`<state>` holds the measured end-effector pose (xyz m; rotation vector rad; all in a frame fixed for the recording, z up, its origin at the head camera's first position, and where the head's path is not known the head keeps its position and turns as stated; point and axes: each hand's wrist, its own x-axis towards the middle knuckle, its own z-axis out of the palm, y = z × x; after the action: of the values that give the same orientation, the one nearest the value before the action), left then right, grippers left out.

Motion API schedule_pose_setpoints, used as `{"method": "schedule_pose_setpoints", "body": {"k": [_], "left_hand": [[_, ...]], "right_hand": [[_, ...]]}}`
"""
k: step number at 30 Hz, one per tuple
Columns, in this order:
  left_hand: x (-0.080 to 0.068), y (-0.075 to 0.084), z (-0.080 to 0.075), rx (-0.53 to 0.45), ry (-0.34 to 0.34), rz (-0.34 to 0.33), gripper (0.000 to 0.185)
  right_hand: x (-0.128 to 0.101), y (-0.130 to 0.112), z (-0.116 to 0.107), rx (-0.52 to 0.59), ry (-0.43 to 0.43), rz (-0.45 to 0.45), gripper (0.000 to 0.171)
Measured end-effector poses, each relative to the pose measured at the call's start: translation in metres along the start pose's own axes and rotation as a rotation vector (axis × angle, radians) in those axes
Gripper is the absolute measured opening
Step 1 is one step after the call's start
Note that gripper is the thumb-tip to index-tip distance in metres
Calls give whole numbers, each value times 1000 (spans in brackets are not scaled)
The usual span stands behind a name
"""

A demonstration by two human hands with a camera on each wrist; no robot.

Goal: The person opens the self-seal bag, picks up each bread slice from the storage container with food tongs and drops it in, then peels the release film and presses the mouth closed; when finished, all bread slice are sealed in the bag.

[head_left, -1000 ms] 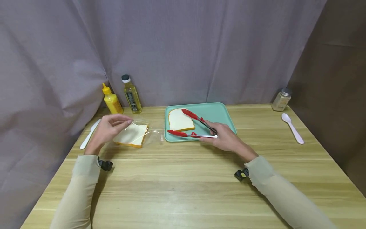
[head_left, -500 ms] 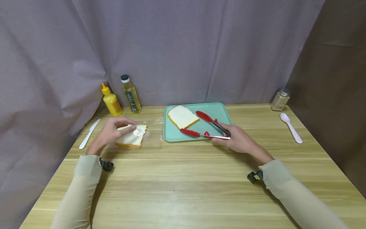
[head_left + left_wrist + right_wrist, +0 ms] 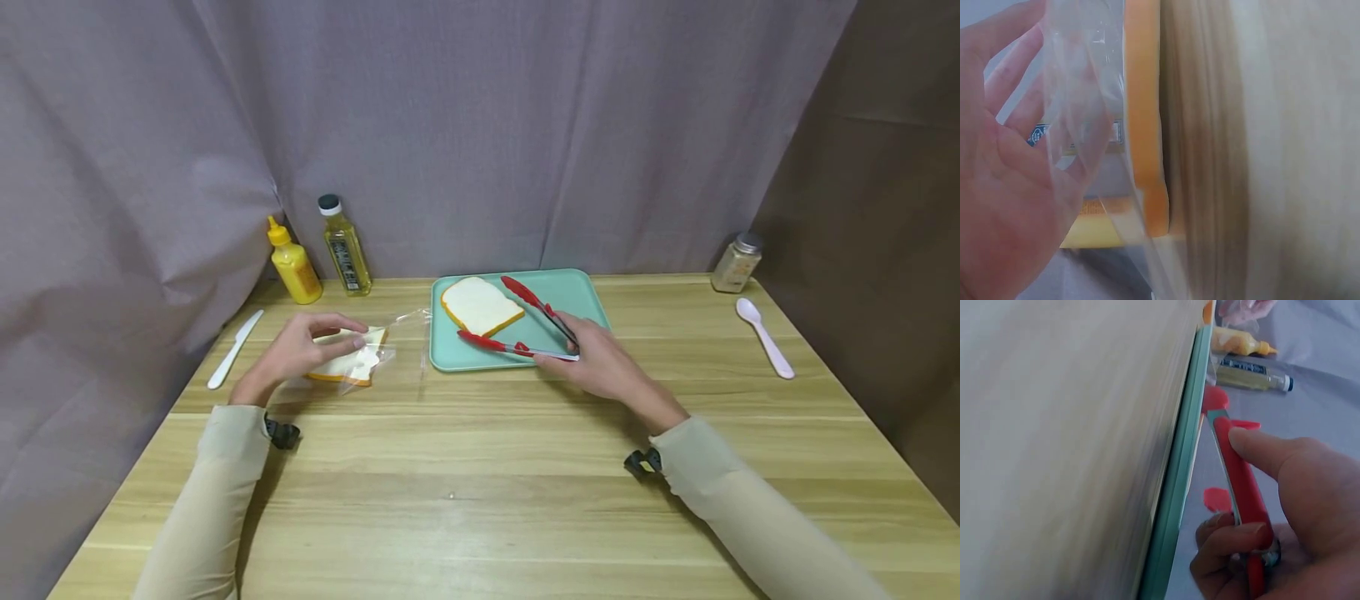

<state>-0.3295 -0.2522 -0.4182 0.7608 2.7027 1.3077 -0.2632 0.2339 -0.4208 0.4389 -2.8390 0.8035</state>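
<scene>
My left hand (image 3: 300,346) is over a bread slice (image 3: 348,364) inside a clear plastic bag (image 3: 405,350), its thumb and fingers pinching the bag's film. In the left wrist view, film drapes across the fingers beside the slice's orange crust (image 3: 1142,94). My right hand (image 3: 596,358) grips red-tipped metal tongs (image 3: 543,310) near their hinge end. Their arms are spread, one tip beyond and one in front of a second bread slice (image 3: 480,307), which lies turned on a mint-green tray (image 3: 577,292).
Behind the left hand stand a yellow squeeze bottle (image 3: 296,267) and an oil bottle (image 3: 347,254). A white knife (image 3: 235,350) lies to the left. At the right are a seasoning jar (image 3: 737,263) and a pale spoon (image 3: 765,337). A grey curtain (image 3: 465,133) closes off the back.
The slice on the tray has turned. The tongs swung right, then partly back left, still held spread. My left hand has moved slightly right and down, and the bag's film has shifted.
</scene>
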Motion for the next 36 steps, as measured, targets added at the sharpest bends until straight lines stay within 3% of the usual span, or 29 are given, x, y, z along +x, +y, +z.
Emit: {"method": "schedule_pose_setpoints", "body": {"k": [9, 21, 29, 36], "left_hand": [[1, 0, 0, 13, -11, 4, 31], [2, -3, 0, 0, -24, 39, 28], [2, -3, -1, -34, 57, 78, 19], [3, 1, -4, -52, 92, 106, 24]], "right_hand": [[-4, -14, 6, -39, -115, 193, 97], [5, -15, 8, -72, -133, 219, 103], [8, -23, 10, -105, -138, 229, 102], [9, -25, 8, -132, -103, 200, 96]]}}
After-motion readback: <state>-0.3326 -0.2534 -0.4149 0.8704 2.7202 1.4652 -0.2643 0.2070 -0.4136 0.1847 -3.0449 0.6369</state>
